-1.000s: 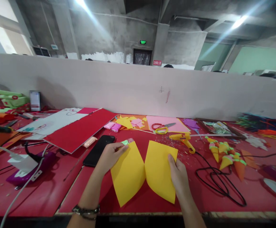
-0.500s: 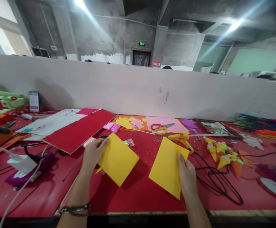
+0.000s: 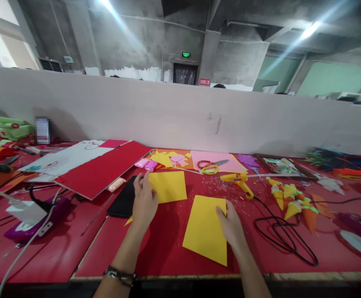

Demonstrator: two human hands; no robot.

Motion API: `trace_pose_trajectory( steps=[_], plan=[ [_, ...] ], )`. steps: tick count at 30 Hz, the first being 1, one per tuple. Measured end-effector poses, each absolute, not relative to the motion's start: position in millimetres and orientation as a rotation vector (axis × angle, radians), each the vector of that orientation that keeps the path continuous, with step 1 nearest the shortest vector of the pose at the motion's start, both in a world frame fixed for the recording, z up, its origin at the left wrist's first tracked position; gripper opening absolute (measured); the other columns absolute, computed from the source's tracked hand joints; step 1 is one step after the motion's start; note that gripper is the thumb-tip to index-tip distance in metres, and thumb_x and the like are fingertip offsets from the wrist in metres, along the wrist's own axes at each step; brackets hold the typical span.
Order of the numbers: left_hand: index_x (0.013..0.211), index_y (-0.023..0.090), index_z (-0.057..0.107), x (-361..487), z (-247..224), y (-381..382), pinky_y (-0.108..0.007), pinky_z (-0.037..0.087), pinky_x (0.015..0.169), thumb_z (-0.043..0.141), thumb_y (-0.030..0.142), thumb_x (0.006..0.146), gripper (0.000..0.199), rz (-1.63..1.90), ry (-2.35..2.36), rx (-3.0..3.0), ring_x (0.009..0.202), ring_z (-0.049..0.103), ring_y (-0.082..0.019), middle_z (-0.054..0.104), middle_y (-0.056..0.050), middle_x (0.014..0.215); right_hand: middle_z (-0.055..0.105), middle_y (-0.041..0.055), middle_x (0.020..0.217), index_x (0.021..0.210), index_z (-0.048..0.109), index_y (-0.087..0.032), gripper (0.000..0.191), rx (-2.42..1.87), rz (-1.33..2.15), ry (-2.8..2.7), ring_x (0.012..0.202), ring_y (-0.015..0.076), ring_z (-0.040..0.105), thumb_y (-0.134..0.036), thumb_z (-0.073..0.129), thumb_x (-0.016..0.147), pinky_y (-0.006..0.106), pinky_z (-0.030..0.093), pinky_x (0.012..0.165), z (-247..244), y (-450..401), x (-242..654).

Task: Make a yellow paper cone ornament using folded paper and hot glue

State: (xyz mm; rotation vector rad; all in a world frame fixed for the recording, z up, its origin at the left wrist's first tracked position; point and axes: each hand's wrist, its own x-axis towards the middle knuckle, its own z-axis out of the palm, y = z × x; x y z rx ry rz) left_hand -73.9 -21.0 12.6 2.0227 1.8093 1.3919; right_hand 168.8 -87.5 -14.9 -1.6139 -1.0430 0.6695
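Over tabletop (image 3: 168,256) — right hand (image 3: 232,225), narrow pinch on yellow paper (image 3: 203,229)

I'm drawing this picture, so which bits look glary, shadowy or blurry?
Head view: a ceiling light throws a slanting glare streak. Head view: a shadow darkens the partition beside the pixelated phone. Head view: the yellow sheet in the right hand looks fairly crisp, the far-right pipe cleaners smeared.

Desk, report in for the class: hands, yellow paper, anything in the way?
Right hand gripping yellow four-sided paper sheet. Left hand at edge of second yellow paper sheet, grip unclear. Black rectangular phone beside left hand.
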Motion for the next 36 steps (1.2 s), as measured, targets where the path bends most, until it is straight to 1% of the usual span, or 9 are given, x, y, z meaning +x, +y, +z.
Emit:
trace_pose_trajectory(
  steps=[2,5,8,11,17,25,31,34,36],
  plan=[
    [0.131,0.016,0.029,-63,18,-33,-0.047,0.027,0.099,0.044,0.017,0.076,0.057,1.286,1.794,2.266,0.127,0.022,-0.030,0.022,-0.016,0.137,0.065,0.0053,0.081,0.111,0.047,-0.017,0.048,-1.600,0.716,-1.028,0.073,0.0220,0.060,-0.036,0.053,0.067,0.033,0.043,0.066,-16,-88,169],
    [0.130,0.028,0.033,-47,22,-50,-0.045,0.025,0.102,0.049,0.028,0.077,0.055,0.828,1.268,2.670,0.130,0.017,-0.026,0.027,-0.005,0.139,0.065,0.0035,0.074,0.121,0.039,-0.017,0.060,-1.572,0.759,-0.997,0.062,0.0201,0.059,-0.034,0.055,0.067,0.032,0.043,0.061,-16,-90,168],
    [0.131,0.034,0.027,-36,16,-60,-0.046,0.017,0.105,0.055,0.047,0.071,0.068,0.430,0.881,2.736,0.131,0.016,-0.025,0.024,0.000,0.142,0.065,0.0053,0.080,0.128,0.030,-0.017,0.068,-1.538,0.808,-0.967,0.061,0.0192,0.058,-0.033,0.055,0.067,0.031,0.044,0.058,-16,-90,168],
    [0.132,0.032,0.026,-32,6,-61,-0.046,0.012,0.105,0.051,0.059,0.068,0.074,0.205,0.843,2.674,0.131,0.011,-0.025,0.019,-0.001,0.143,0.063,0.0049,0.090,0.133,0.020,-0.021,0.064,-1.405,0.935,-1.040,0.065,0.0167,0.058,-0.030,0.044,0.074,0.031,0.046,0.061,-13,-93,170],
    [0.134,0.031,0.023,-28,-3,-61,-0.046,0.007,0.106,0.037,0.069,0.070,0.076,0.087,0.933,2.636,0.132,0.007,-0.025,0.011,-0.003,0.144,0.049,0.0024,0.114,0.116,0.049,-0.028,0.048,-1.313,0.892,-1.645,0.102,0.0147,0.049,-0.010,0.035,0.074,0.032,0.038,0.091,2,-115,182],
    [0.134,0.030,0.022,-27,3,-62,-0.044,0.011,0.106,0.030,0.069,0.072,0.074,0.103,0.932,2.656,0.131,0.015,-0.023,0.022,-0.001,0.142,0.047,0.0061,0.102,0.092,0.065,-0.026,0.045,-1.437,0.613,-2.031,0.099,0.0180,0.047,0.000,0.036,0.069,0.035,0.039,0.087,-10,-128,203],
    [0.135,0.030,0.017,-31,-3,-54,-0.044,0.011,0.106,0.037,0.065,0.073,0.074,0.126,0.871,2.666,0.131,0.014,-0.022,0.022,0.001,0.142,0.027,-0.0005,0.133,0.095,0.064,-0.036,0.049,-1.514,0.422,-2.308,0.123,0.0243,0.022,0.000,0.044,0.069,0.047,0.017,0.100,4,-121,228],
    [0.136,0.031,0.014,-31,-4,-53,-0.044,0.011,0.106,0.039,0.064,0.072,0.076,0.111,0.838,2.645,0.131,0.014,-0.022,0.020,0.001,0.143,0.044,-0.0005,0.121,0.097,0.062,-0.038,0.035,-1.421,0.661,-2.532,0.115,0.0196,0.036,-0.012,0.049,0.077,0.048,0.008,0.101,16,-110,235],
    [0.136,0.031,0.014,-30,-4,-54,-0.044,0.011,0.106,0.040,0.065,0.072,0.077,0.100,0.822,2.650,0.131,0.014,-0.022,0.018,0.001,0.143,0.051,-0.0008,0.109,0.093,0.063,-0.037,0.023,-1.372,0.750,-2.630,0.106,0.0173,0.043,-0.023,0.049,0.081,0.046,0.010,0.100,21,-102,236]
  ],
)
